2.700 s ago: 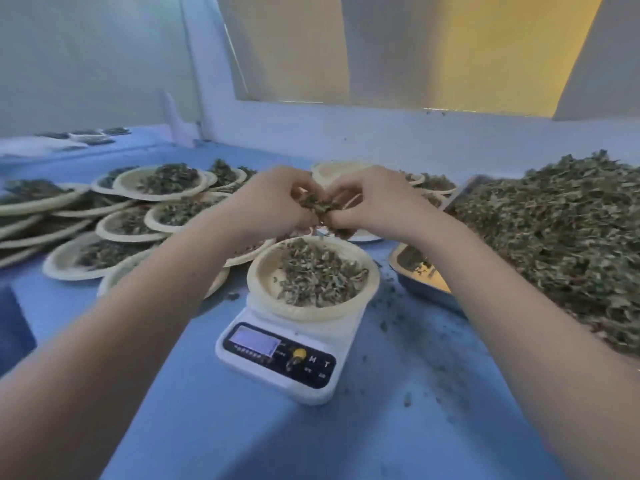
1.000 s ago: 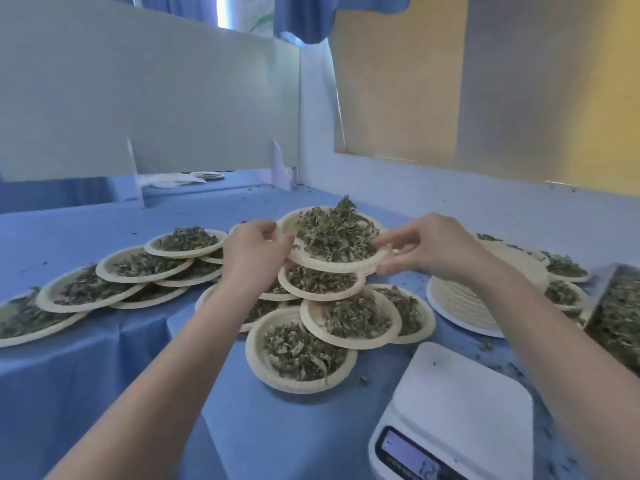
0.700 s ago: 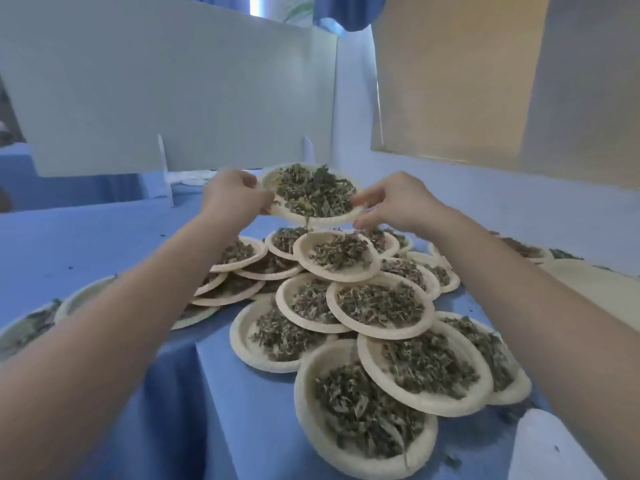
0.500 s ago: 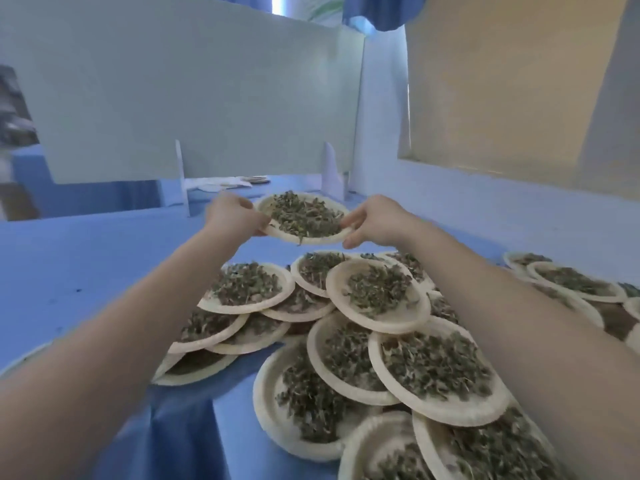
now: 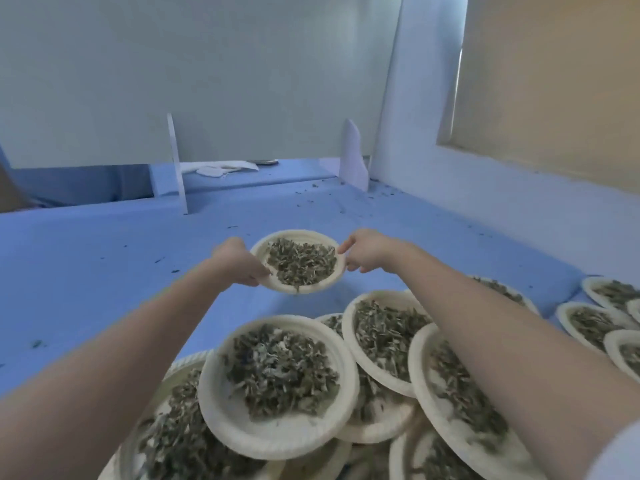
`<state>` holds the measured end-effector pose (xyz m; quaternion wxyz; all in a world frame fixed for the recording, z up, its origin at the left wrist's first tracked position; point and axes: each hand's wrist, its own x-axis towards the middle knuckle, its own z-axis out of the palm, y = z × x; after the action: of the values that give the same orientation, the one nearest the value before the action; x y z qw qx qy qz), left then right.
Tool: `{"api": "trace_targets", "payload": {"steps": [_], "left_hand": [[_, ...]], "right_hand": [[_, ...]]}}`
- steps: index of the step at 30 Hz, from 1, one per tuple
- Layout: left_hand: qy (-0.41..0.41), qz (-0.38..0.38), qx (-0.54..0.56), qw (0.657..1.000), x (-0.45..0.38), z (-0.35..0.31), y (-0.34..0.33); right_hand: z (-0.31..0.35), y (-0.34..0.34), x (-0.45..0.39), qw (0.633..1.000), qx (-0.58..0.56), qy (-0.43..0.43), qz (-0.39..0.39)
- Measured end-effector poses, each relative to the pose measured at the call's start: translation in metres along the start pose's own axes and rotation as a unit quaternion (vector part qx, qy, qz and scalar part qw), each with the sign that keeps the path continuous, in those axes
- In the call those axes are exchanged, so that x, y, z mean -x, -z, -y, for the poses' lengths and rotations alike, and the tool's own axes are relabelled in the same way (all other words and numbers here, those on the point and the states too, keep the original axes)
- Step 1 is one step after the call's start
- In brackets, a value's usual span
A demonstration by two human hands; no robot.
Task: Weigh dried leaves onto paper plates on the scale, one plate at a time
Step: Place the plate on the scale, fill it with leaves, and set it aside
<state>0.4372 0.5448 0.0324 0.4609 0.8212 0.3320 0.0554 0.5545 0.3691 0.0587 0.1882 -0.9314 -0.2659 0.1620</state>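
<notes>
Filled paper plate [image 5: 298, 261] of dried leaves [image 5: 302, 265] held beyond the overlapping filled plates [image 5: 277, 386], low over bare blue surface [image 5: 104, 271]; left hand [image 5: 239, 263] and right hand [image 5: 363, 249] each pinch opposite rims. Recommend: keep level; lower flat; release both rims together; avoid spilling.

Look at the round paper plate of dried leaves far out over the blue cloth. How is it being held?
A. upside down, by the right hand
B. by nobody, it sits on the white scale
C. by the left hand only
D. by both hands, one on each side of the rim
D: the left hand and the right hand each grip an opposite edge of the round paper plate of dried leaves; no scale is in view.
</notes>
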Motion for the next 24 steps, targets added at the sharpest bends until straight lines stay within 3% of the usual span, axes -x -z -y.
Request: {"api": "trace_targets", "payload": {"steps": [7, 12, 15, 18, 21, 24], "left_hand": [[0.049, 0.113, -0.148, 0.981, -0.031, 0.036, -0.01], [0.051, 0.135, -0.176, 0.974, -0.023, 0.035, -0.017], [0.039, 0.108, -0.236, 0.965, -0.013, 0.03, -0.017], [-0.023, 0.022, -0.296, 0.955, 0.007, 0.012, -0.009], [-0.108, -0.067, -0.269, 0.955, 0.034, -0.01, -0.006], [-0.177, -0.1, -0.2, 0.958, 0.083, -0.037, -0.015]], "right_hand": [[0.007, -0.042, -0.043, 0.978, 0.15, -0.059, 0.129], [0.012, -0.053, -0.042, 0.968, 0.195, -0.041, 0.152], [0.015, -0.051, -0.028, 0.971, 0.204, -0.024, 0.125], [0.021, -0.041, -0.004, 0.979, 0.193, -0.001, 0.061], [0.023, -0.022, 0.033, 0.987, 0.159, 0.039, 0.001], [0.018, 0.0, 0.078, 0.992, 0.101, 0.062, -0.054]]}}
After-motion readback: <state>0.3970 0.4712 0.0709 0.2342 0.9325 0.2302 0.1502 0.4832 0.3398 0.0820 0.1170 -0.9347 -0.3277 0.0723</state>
